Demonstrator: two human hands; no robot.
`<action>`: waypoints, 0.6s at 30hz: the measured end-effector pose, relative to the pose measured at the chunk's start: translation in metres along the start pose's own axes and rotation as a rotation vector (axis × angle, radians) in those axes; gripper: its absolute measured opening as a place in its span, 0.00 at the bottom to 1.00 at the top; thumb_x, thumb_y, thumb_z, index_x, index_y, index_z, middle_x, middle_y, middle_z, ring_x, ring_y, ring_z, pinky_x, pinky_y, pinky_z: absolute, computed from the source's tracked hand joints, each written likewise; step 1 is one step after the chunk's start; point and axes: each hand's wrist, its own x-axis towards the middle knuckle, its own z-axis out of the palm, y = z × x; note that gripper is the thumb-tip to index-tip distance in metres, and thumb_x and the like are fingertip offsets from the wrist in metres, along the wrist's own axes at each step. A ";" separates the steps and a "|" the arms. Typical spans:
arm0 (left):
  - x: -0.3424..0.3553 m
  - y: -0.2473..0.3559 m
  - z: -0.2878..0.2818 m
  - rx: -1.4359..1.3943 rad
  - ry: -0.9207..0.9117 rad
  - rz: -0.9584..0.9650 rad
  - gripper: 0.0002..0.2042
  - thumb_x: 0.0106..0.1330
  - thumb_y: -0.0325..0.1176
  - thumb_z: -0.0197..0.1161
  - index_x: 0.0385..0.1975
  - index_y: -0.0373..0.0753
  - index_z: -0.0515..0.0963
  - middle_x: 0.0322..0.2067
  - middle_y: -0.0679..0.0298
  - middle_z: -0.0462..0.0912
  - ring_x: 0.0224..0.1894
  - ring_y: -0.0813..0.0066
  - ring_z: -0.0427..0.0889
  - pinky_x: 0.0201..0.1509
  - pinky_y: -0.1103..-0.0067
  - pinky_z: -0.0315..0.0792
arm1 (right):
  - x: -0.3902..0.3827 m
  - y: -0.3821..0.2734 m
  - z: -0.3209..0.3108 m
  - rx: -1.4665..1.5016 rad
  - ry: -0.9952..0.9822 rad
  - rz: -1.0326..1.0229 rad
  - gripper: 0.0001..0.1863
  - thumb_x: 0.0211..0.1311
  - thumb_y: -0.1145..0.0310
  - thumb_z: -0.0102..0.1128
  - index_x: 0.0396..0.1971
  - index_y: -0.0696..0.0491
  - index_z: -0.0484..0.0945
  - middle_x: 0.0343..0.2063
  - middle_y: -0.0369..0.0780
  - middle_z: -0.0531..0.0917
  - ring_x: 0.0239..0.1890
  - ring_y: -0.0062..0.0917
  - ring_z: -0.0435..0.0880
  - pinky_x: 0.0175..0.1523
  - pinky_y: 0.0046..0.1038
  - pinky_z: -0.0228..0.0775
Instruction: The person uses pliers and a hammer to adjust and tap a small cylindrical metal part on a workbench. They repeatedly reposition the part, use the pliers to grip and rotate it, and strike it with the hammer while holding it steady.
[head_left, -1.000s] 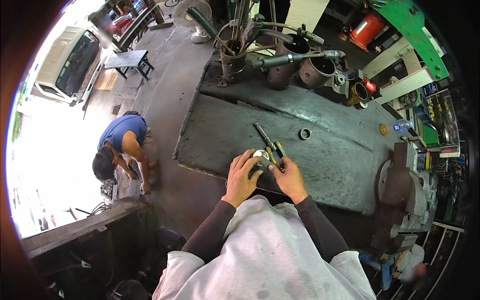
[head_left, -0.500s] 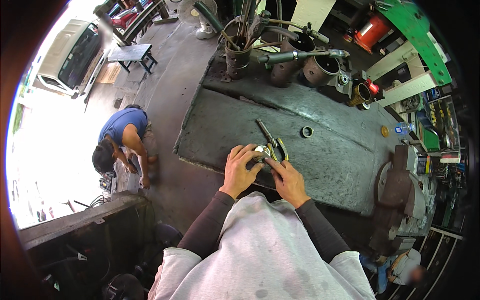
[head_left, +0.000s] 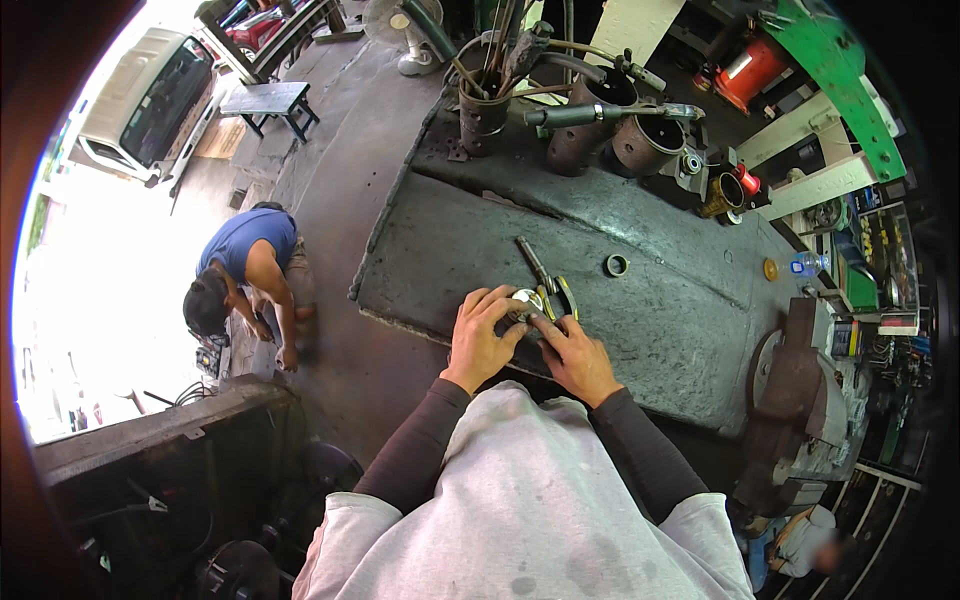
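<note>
Shiny round metal part [head_left: 526,297] was in front of you in the head view, near the close edge of the dark bench [head_left: 690,340]. Your left hand [head_left: 482,342] had its finger and thumb bent around the part's near side, pinching it. Your fingers hid much of it, so you could see just a bright bit of its top. I could not tell if it touched the bench.

Your right hand [head_left: 577,360] was bent in close, with its pointing finger reaching to the part. I could not tell if those fingers gripped anything, because the tips were dark and small. Just past your hands lay a tool with yellow handles [head_left: 567,295], its near end partly hidden by your right hand. A metal rod [head_left: 532,258] lay beside it, and a small ring [head_left: 617,265] sat farther right. The fan [head_left: 415,62] was cut off at the top, and a person low on the right [head_left: 805,540] was blurry.

One second before, something grey poked out from your right fingertips, but now I could not make it out. More of the yellow handles showed now. The ring was in the same spot on the bench, and your left hand had hardly moved.
</note>
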 end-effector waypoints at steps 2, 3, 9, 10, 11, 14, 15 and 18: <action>0.000 0.002 0.001 -0.043 -0.009 -0.030 0.23 0.56 0.28 0.80 0.53 0.41 0.86 0.62 0.58 0.86 0.64 0.52 0.80 0.70 0.62 0.74 | 0.001 0.001 0.001 -0.002 0.008 -0.014 0.30 0.71 0.69 0.65 0.72 0.40 0.77 0.44 0.43 0.78 0.33 0.45 0.89 0.36 0.47 0.83; -0.001 0.003 0.003 -0.093 -0.017 -0.069 0.25 0.55 0.29 0.80 0.55 0.42 0.85 0.62 0.59 0.85 0.64 0.52 0.80 0.71 0.62 0.73 | 0.003 0.001 0.002 -0.005 0.009 -0.020 0.29 0.71 0.69 0.65 0.72 0.41 0.77 0.44 0.43 0.78 0.33 0.45 0.88 0.36 0.48 0.83; -0.002 0.000 0.020 -0.084 0.008 -0.236 0.33 0.52 0.28 0.82 0.63 0.42 0.82 0.58 0.55 0.86 0.64 0.52 0.80 0.70 0.63 0.72 | 0.010 0.002 0.007 0.032 0.073 -0.080 0.29 0.71 0.70 0.65 0.72 0.42 0.78 0.44 0.43 0.78 0.32 0.46 0.87 0.36 0.48 0.83; -0.001 -0.003 0.022 -0.027 -0.022 -0.262 0.33 0.52 0.28 0.82 0.63 0.42 0.82 0.57 0.54 0.86 0.64 0.52 0.80 0.70 0.63 0.72 | 0.010 0.002 0.007 0.063 0.092 -0.096 0.29 0.70 0.70 0.65 0.72 0.42 0.78 0.44 0.43 0.78 0.32 0.46 0.87 0.37 0.48 0.83; 0.000 -0.007 0.022 0.049 -0.030 -0.211 0.33 0.53 0.28 0.81 0.63 0.41 0.82 0.55 0.54 0.86 0.64 0.52 0.80 0.69 0.62 0.71 | 0.008 0.002 0.007 0.075 0.069 -0.062 0.30 0.70 0.71 0.65 0.71 0.41 0.78 0.44 0.44 0.78 0.33 0.46 0.87 0.38 0.48 0.83; -0.004 -0.011 0.024 0.021 -0.017 -0.209 0.32 0.54 0.28 0.79 0.64 0.41 0.81 0.54 0.54 0.87 0.65 0.52 0.79 0.69 0.62 0.70 | 0.006 0.001 0.005 0.009 -0.056 0.040 0.29 0.70 0.72 0.64 0.71 0.42 0.78 0.45 0.44 0.79 0.34 0.46 0.87 0.38 0.47 0.83; -0.004 -0.012 0.025 0.008 0.015 -0.179 0.32 0.54 0.27 0.78 0.64 0.42 0.81 0.55 0.55 0.87 0.65 0.53 0.78 0.68 0.62 0.70 | 0.007 0.001 0.005 0.003 -0.032 0.022 0.30 0.69 0.73 0.64 0.71 0.42 0.78 0.45 0.44 0.79 0.35 0.46 0.87 0.38 0.47 0.83; -0.004 -0.014 0.026 0.033 -0.023 -0.179 0.32 0.55 0.27 0.77 0.65 0.42 0.80 0.56 0.56 0.87 0.66 0.53 0.78 0.69 0.61 0.69 | 0.010 0.001 0.006 0.113 0.087 -0.087 0.31 0.69 0.73 0.65 0.72 0.41 0.78 0.45 0.43 0.78 0.36 0.45 0.88 0.39 0.46 0.84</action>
